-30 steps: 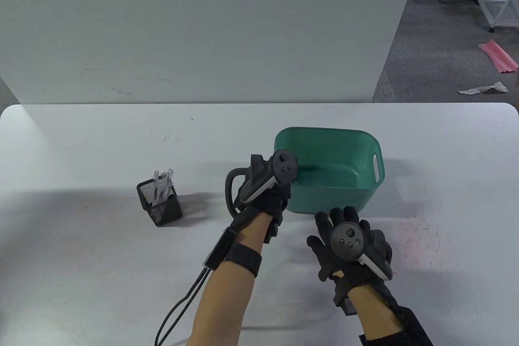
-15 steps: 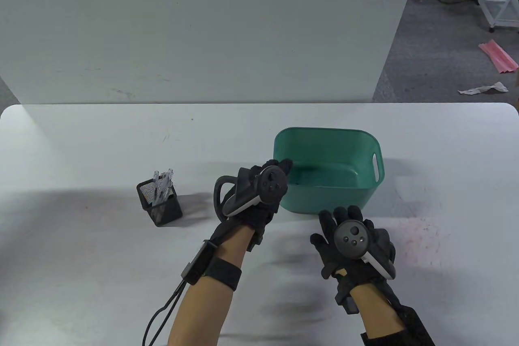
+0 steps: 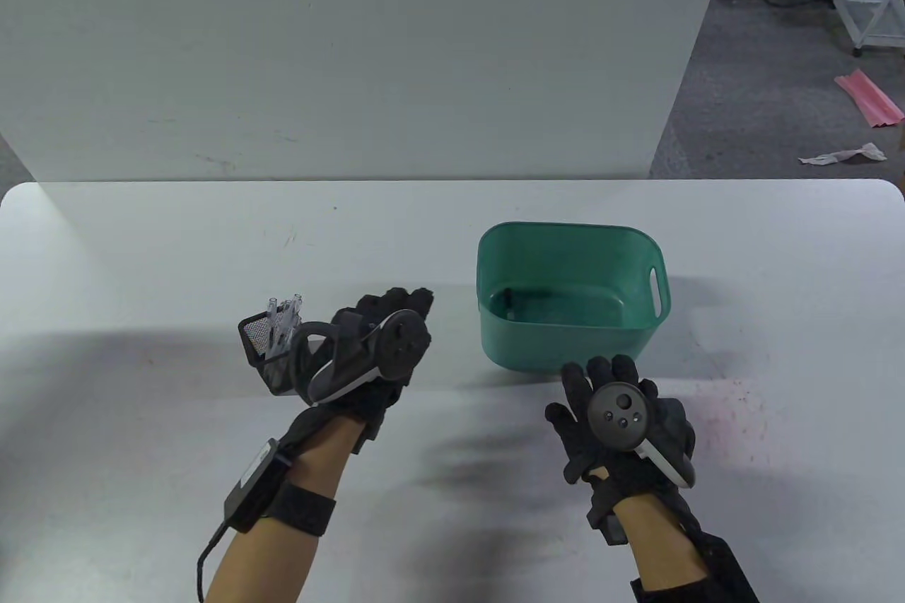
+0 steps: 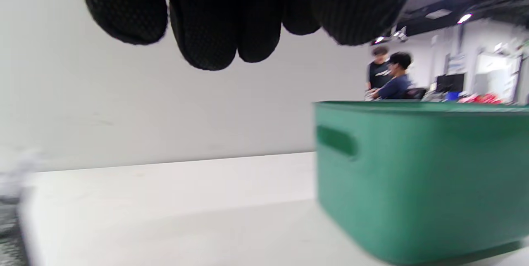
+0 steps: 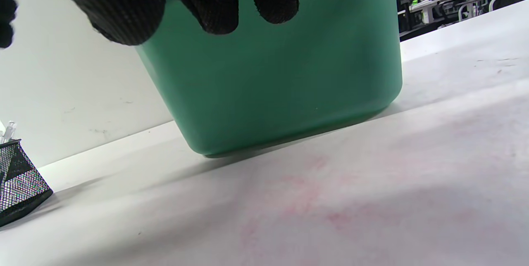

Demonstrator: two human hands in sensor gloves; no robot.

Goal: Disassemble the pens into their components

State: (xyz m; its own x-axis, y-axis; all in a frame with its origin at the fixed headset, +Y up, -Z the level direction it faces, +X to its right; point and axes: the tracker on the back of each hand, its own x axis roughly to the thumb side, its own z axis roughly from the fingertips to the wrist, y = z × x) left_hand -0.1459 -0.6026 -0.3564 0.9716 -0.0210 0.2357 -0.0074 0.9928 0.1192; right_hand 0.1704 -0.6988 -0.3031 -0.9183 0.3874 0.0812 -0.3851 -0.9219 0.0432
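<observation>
The clear pens (image 3: 284, 319) stand upright in a black mesh pen holder (image 3: 265, 348) at the middle left of the table view, only their transparent tops showing above the rim. In the right wrist view I see the same holder at the lower left edge, with one clear tip sticking out.

My left hand (image 3: 375, 345) hovers just to the right of the holder, so close that the tracker loop overlaps it in the table view; I cannot tell if they touch. Its fingers are stretched forward and hold nothing; in the left wrist view the gloved fingertips (image 4: 206, 34) hang loose from the top edge.

My right hand (image 3: 619, 419) is at the lower right of the table view, palm down, fingers spread and relaxed, empty. Its fingertips reach close to the near wall of the green plastic bin (image 3: 495, 264), which sits at the centre right of the white table (image 3: 141, 242). On the bin floor lies something small and dark, too unclear to name.

A pink stain (image 5: 314, 200) marks the table near my right hand. Behind the table stands a white panel (image 3: 353, 51).
</observation>
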